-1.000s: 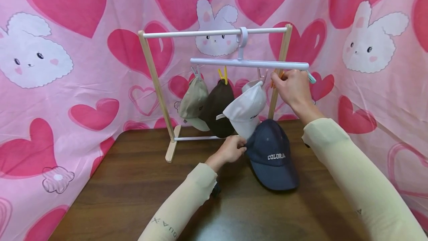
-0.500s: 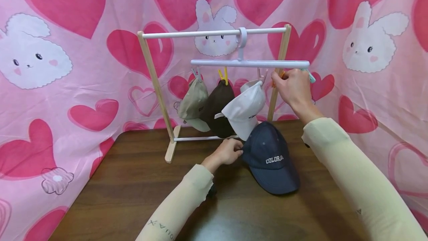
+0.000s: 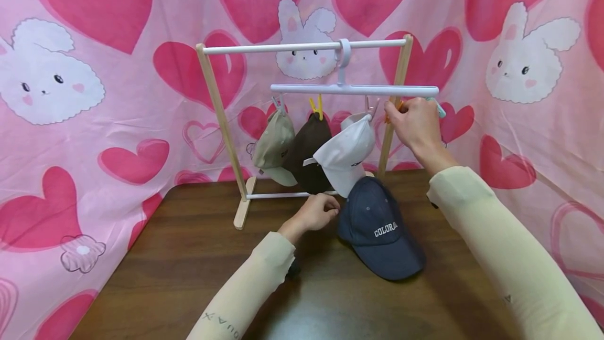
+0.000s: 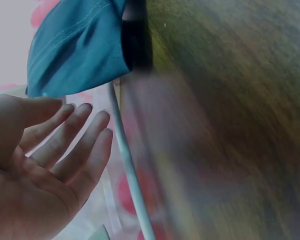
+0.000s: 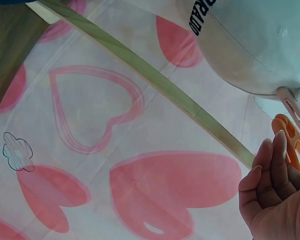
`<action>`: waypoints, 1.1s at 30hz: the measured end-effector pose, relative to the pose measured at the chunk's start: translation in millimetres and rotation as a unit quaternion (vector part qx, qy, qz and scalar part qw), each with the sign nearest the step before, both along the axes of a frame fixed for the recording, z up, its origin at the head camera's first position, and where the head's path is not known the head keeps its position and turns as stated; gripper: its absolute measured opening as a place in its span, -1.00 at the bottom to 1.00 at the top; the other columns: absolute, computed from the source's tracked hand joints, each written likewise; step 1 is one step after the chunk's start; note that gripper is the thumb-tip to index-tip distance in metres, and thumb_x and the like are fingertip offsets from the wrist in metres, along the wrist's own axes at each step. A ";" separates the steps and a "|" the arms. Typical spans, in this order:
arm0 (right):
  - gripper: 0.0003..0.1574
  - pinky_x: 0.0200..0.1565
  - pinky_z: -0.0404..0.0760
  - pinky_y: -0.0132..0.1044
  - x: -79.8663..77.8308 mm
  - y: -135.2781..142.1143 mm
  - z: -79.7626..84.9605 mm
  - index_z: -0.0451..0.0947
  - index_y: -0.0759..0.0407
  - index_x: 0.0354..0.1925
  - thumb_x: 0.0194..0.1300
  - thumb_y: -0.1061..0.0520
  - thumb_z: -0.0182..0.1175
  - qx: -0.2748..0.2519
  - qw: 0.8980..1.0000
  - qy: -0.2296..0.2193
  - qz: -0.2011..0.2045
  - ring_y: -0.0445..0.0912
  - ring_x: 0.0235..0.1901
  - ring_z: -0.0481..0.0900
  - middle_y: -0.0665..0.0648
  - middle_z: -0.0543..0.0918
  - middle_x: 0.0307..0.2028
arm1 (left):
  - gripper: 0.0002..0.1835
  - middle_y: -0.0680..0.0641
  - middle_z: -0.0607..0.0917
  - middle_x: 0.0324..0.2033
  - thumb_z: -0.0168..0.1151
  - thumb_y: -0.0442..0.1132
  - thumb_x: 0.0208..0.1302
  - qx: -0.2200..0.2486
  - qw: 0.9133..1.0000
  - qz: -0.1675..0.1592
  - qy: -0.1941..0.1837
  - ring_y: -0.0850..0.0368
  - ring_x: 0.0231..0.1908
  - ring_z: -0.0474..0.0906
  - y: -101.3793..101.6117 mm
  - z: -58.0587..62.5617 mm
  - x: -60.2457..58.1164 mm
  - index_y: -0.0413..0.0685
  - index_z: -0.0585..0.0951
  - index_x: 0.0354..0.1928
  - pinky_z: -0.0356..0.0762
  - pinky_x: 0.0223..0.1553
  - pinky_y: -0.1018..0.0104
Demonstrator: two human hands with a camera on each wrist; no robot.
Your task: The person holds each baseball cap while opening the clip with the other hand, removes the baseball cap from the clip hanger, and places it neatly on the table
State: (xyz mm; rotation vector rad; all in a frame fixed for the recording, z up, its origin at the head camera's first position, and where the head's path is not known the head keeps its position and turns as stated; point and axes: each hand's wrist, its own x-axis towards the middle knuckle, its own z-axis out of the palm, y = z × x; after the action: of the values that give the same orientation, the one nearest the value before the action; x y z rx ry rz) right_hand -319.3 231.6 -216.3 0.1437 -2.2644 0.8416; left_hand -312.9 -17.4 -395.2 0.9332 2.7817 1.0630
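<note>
The navy baseball cap (image 3: 373,219) rests on the table below the hanger's right half, lettering facing front, brim down toward the right. Just left of it is my left hand (image 3: 313,214). In the left wrist view this hand (image 4: 50,155) has loosely bent fingers with nothing between them, and the thumb lies close to the cap's edge (image 4: 80,55). My right hand (image 3: 417,122) is under the hanger's right end, pinching an orange clothespin (image 5: 290,140). A white cap (image 3: 346,151), a dark brown cap (image 3: 309,153) and a beige cap (image 3: 274,143) hang from clothespins.
A pale hanger bar (image 3: 354,89) hooks over the white rod (image 3: 269,48) of a wooden rack (image 3: 219,114). A mint clothespin (image 3: 439,108) hangs at its right end. Behind the brown table (image 3: 198,256) is a pink heart-and-bunny curtain (image 3: 113,83).
The navy cap has sunk slightly lower. My left hand has let go of its left edge and drawn back a little to the left. The right hand stays at the orange clothespin.
</note>
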 end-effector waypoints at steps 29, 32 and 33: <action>-0.32 -0.57 0.53 -0.31 1.1 -0.8 1.1 0.78 0.26 -0.15 0.45 -0.31 0.11 0.008 1.000 0.001 -0.008 0.05 -0.55 0.61 0.23 0.76 -0.40 | -0.43 -0.26 0.58 0.26 0.28 -0.28 0.43 0.344 0.935 0.052 -0.066 -0.10 0.26 0.56 -17.3 34.5 -9.0 -0.26 0.38 0.41 0.57 0.20 0.13; -0.33 -0.58 0.52 -0.32 -0.1 -0.4 1.9 0.78 0.28 -0.16 0.45 -0.29 0.13 0.007 1.000 0.004 -0.007 0.06 -0.53 0.62 0.25 0.76 -0.40 | -0.48 -0.27 0.58 0.26 0.29 -0.31 0.42 0.377 0.923 0.045 -0.067 -0.11 0.28 0.54 -17.3 38.2 -10.3 -0.26 0.42 0.35 0.54 0.24 0.13; -0.34 -0.59 0.52 -0.32 -0.4 -0.3 2.1 0.78 0.28 -0.17 0.45 -0.28 0.13 0.007 1.000 0.005 -0.008 0.07 -0.53 0.62 0.26 0.76 -0.40 | -0.51 -0.27 0.60 0.24 0.29 -0.32 0.42 0.382 0.921 0.043 -0.062 -0.10 0.26 0.55 -17.1 39.3 -10.8 -0.26 0.44 0.32 0.55 0.24 0.13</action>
State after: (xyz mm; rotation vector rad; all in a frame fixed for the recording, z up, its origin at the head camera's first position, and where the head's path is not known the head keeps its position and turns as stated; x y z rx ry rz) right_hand -319.7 231.4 -214.2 0.1369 -2.2590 0.8152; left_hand -323.7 -34.5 -355.9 0.7196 2.3037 2.2070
